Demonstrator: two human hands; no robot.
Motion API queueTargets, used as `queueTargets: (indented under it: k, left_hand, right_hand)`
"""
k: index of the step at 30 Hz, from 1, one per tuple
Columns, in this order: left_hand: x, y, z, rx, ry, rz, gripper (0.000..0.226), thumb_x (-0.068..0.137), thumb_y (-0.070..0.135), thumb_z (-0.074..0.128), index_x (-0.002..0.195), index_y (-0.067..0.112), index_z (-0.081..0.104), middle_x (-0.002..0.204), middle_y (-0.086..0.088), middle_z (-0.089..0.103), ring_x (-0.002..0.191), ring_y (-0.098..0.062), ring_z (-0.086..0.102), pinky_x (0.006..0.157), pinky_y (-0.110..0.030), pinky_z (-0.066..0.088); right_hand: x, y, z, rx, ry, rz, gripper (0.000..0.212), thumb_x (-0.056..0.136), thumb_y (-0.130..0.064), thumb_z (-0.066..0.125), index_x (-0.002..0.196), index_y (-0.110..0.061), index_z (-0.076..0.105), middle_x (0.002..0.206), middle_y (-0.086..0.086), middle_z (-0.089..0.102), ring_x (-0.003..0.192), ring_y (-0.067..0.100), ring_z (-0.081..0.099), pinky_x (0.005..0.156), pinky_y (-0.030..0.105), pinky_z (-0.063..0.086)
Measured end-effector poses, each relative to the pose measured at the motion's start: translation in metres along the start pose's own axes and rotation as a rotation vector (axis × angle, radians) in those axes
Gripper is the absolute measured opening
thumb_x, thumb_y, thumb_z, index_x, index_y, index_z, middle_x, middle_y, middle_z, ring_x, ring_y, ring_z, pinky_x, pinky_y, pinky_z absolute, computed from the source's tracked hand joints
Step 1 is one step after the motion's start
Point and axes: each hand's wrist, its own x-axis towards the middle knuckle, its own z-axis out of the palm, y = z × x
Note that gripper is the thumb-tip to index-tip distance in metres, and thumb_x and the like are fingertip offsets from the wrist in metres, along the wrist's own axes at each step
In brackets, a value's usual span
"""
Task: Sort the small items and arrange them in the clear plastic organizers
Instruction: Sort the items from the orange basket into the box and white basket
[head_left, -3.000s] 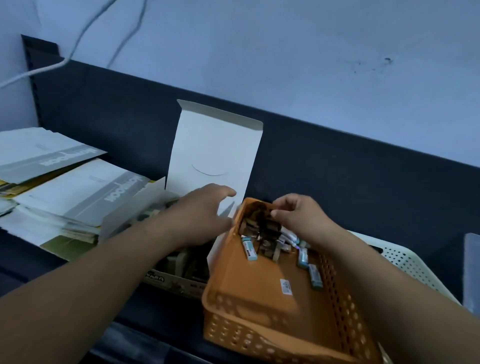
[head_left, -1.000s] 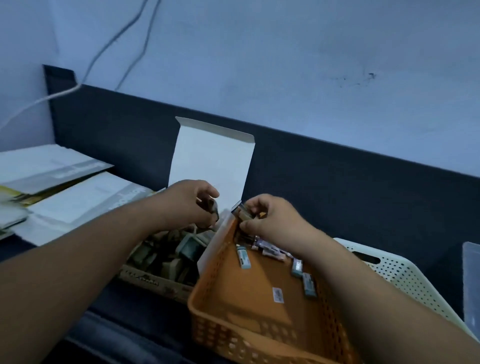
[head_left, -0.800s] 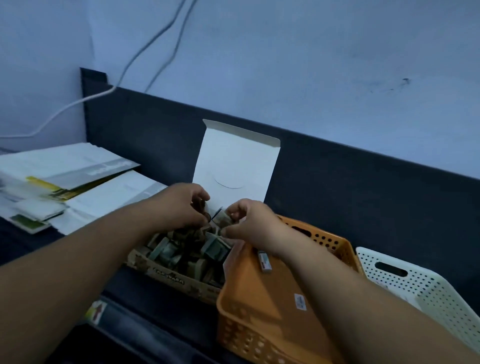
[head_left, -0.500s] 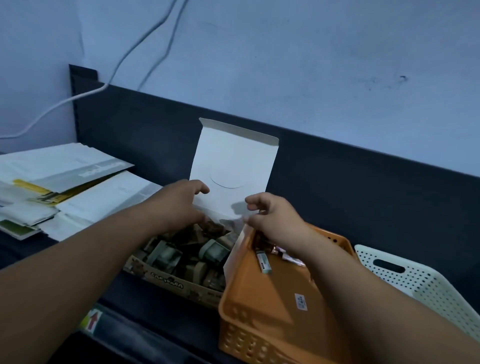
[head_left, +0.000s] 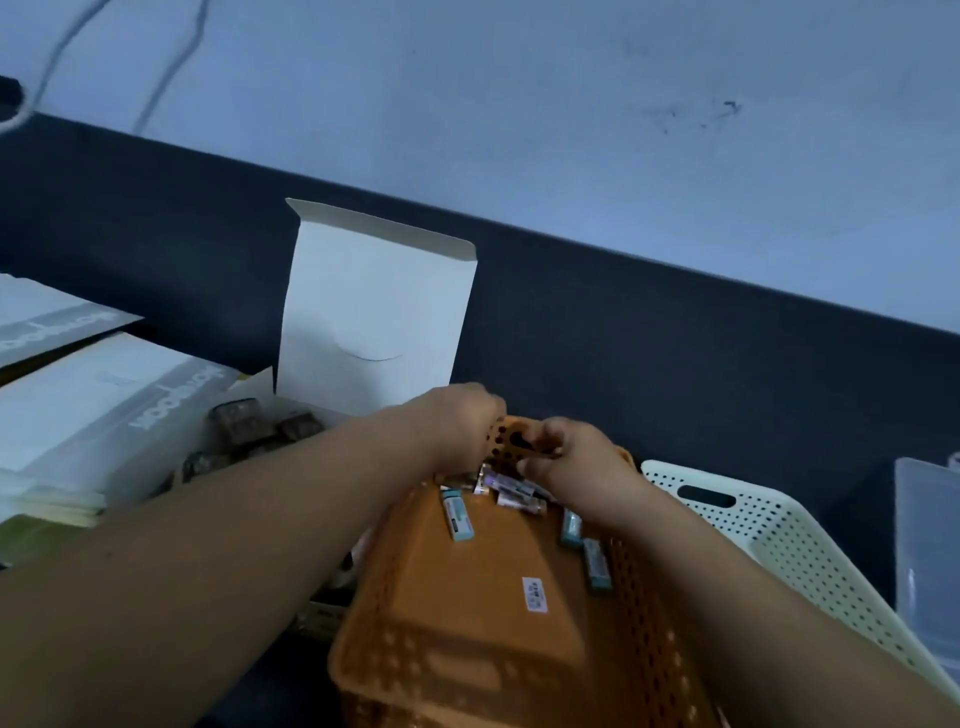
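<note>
Now the small items (head_left: 511, 488), little tubes and teal-ended packets, lie loose at the far end of the orange basket (head_left: 467, 623), which sits near and central. The right hand (head_left: 571, 465) has its fingers curled over that basket's far rim, just above the items. The left hand (head_left: 457, 426) is curled at the far left corner of the same rim; whether it holds anything I cannot tell. Just left, partly under the left forearm, a cardboard box (head_left: 374, 306) stands with its white flap up and brownish pieces (head_left: 239, 421) inside. A white perforated basket (head_left: 779, 545) sits just right of the orange one, and a clear plastic organizer (head_left: 930, 545) is at the right edge. Booklets (head_left: 93, 410) lie far left.
</note>
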Motion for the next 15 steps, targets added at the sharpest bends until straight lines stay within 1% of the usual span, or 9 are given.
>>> queueTargets:
  k: [1,2,4,6,8,10,13,15]
  left_hand:
    - [0.006,0.001,0.005,0.082,-0.022,0.026,0.028,0.083,0.020,0.063,0.110,0.021,0.058,0.107,-0.003,0.053,0.092,-0.018,0.054,0.080,-0.030,0.049]
    - [0.011,0.000,0.011,0.163,-0.029,0.048,0.029,0.083,0.019,0.063,0.112,0.020,0.058,0.107,-0.004,0.050,0.093,-0.019,0.052,0.078,-0.028,0.047]
    - [0.018,-0.002,0.018,0.279,-0.001,0.077,0.032,0.083,0.018,0.064,0.115,0.017,0.057,0.107,-0.005,0.046,0.095,-0.020,0.048,0.076,-0.029,0.044]
    - [0.021,-0.003,0.019,0.293,0.023,0.102,0.030,0.085,0.019,0.062,0.115,0.015,0.057,0.110,-0.007,0.045,0.098,-0.021,0.046,0.076,-0.029,0.041]
    - [0.018,-0.003,0.016,0.224,0.040,0.132,0.025,0.088,0.020,0.059,0.112,0.015,0.057,0.110,-0.007,0.047,0.097,-0.021,0.048,0.076,-0.028,0.041]
    - [0.010,-0.004,0.010,0.087,0.045,0.125,0.023,0.085,0.018,0.060,0.108,0.017,0.056,0.106,-0.005,0.050,0.097,-0.020,0.050,0.078,-0.029,0.044]
    - [-0.006,-0.007,-0.004,-0.172,0.127,0.050,0.025,0.076,0.012,0.066,0.094,0.024,0.053,0.097,0.003,0.054,0.089,-0.016,0.054,0.072,-0.029,0.046]
    - [-0.019,-0.013,-0.012,-0.300,0.205,-0.002,0.029,0.072,0.010,0.067,0.092,0.024,0.052,0.092,0.006,0.054,0.084,-0.015,0.055,0.069,-0.031,0.046]
  right_hand:
    - [-0.002,0.004,-0.003,-0.021,-0.006,0.002,0.022,0.091,-0.024,0.065,0.111,-0.028,0.057,0.097,-0.012,0.057,0.079,-0.002,0.052,0.054,0.005,0.037]
    - [-0.004,0.008,-0.005,-0.045,-0.010,0.001,0.026,0.091,-0.025,0.066,0.115,-0.027,0.058,0.100,-0.010,0.057,0.081,0.001,0.053,0.059,0.009,0.039]
    - [-0.008,0.013,-0.007,-0.075,-0.025,0.004,0.031,0.090,-0.026,0.067,0.120,-0.023,0.059,0.105,-0.008,0.060,0.091,0.009,0.057,0.073,0.021,0.044]
    - [-0.010,0.019,-0.010,-0.063,-0.044,0.011,0.033,0.088,-0.024,0.069,0.119,-0.023,0.059,0.107,-0.005,0.063,0.093,0.012,0.060,0.079,0.031,0.050]
    - [-0.010,0.021,-0.011,-0.053,-0.057,0.018,0.036,0.086,-0.023,0.070,0.120,-0.025,0.059,0.109,-0.004,0.063,0.092,0.013,0.059,0.078,0.031,0.049]
    - [-0.007,0.021,-0.012,-0.088,-0.058,0.002,0.041,0.086,-0.023,0.071,0.124,-0.025,0.057,0.117,-0.004,0.062,0.099,0.014,0.058,0.080,0.027,0.046]
    - [0.002,0.015,-0.008,-0.160,-0.071,-0.034,0.048,0.086,-0.024,0.070,0.131,-0.023,0.054,0.129,-0.003,0.058,0.114,0.015,0.056,0.087,0.024,0.043]
    - [0.009,0.006,0.000,-0.211,-0.109,-0.070,0.051,0.086,-0.028,0.070,0.134,-0.023,0.052,0.130,-0.003,0.057,0.117,0.017,0.056,0.090,0.026,0.046]
